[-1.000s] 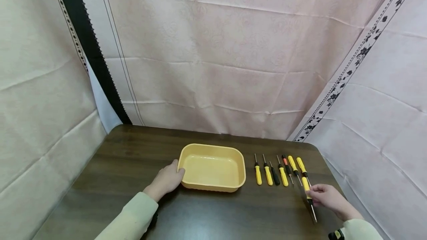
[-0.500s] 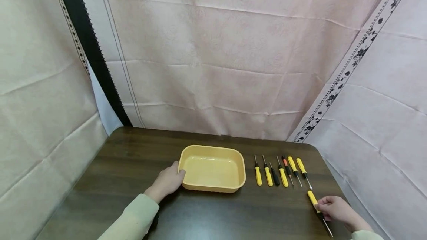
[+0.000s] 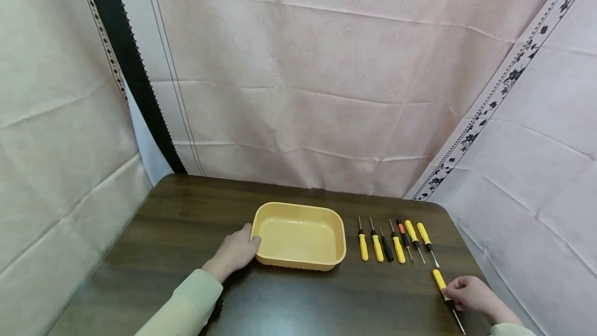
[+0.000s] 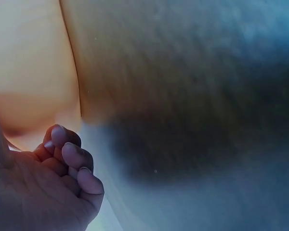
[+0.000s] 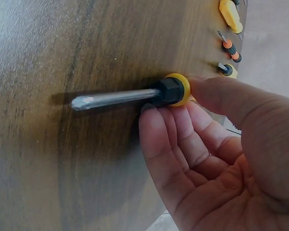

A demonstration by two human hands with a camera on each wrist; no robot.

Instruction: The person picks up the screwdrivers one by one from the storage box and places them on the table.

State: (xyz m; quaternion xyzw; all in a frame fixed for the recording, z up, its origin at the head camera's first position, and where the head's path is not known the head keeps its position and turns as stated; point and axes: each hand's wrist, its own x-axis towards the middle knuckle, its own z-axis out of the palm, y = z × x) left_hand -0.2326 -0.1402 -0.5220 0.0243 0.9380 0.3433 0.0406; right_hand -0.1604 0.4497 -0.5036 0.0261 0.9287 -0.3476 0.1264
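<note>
A yellow rectangular plastic tray (image 3: 298,261) sits on the dark wooden table. My left hand (image 3: 235,251) grips its left rim, thumb over the edge; in the left wrist view the curled fingers (image 4: 89,180) show beside the tray wall (image 4: 33,62). At the right front, my right hand (image 3: 473,295) pinches a screwdriver (image 3: 440,280) with a yellow-and-black handle between thumb and fingers. Its metal shaft (image 5: 115,98) points toward the near edge of the table. Beyond this hand, several screwdrivers (image 3: 396,248) lie in a row right of the tray.
Most of the row has yellow handles; one screwdriver (image 3: 386,249) is black and one (image 3: 403,235) is red and black. The table (image 3: 200,196) ends at pale cloth (image 3: 298,92) hung behind and on both sides.
My right hand has drawn the screwdriver nearer and to the right, away from the row, and then stays almost still. My left hand keeps its place on the tray.
</note>
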